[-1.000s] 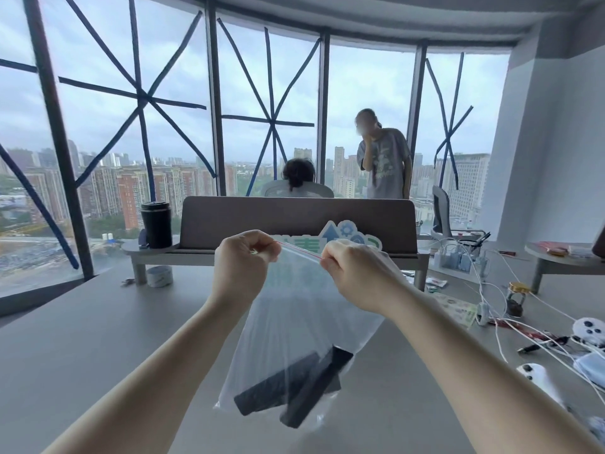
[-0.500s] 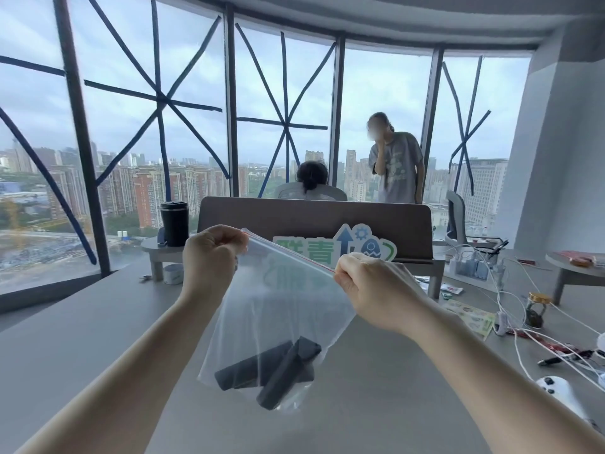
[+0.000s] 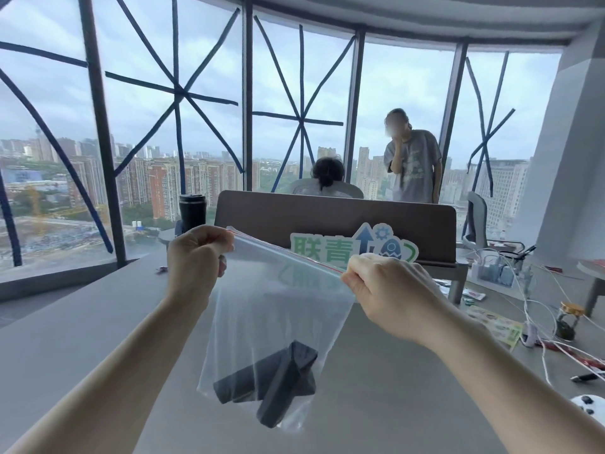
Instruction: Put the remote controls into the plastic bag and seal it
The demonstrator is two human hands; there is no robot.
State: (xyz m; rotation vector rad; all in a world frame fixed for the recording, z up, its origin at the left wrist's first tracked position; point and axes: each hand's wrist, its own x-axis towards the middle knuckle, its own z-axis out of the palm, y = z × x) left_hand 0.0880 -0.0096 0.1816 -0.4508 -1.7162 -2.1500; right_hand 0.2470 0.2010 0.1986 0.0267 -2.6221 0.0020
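Observation:
A clear plastic zip bag (image 3: 278,309) hangs in the air above the grey table (image 3: 82,322). Black remote controls (image 3: 275,385) lie crossed at its bottom. My left hand (image 3: 196,260) pinches the bag's top left corner. My right hand (image 3: 383,283) pinches the top right corner. The zip strip with a red line runs taut between the two hands, sloping down to the right. Whether the strip is pressed closed along its whole length I cannot tell.
A brown desk divider (image 3: 327,217) with a green and blue sign (image 3: 353,247) stands behind the bag. A black tumbler (image 3: 192,211) is at the left. White cables (image 3: 537,309), a small jar (image 3: 568,322) and a white game controller (image 3: 589,407) lie at the right. Two people are beyond the divider.
My hands have drawn apart along the bag's top edge, so the zip strip is stretched straight. The bag with the remotes shifted slightly left and my view turned slightly left.

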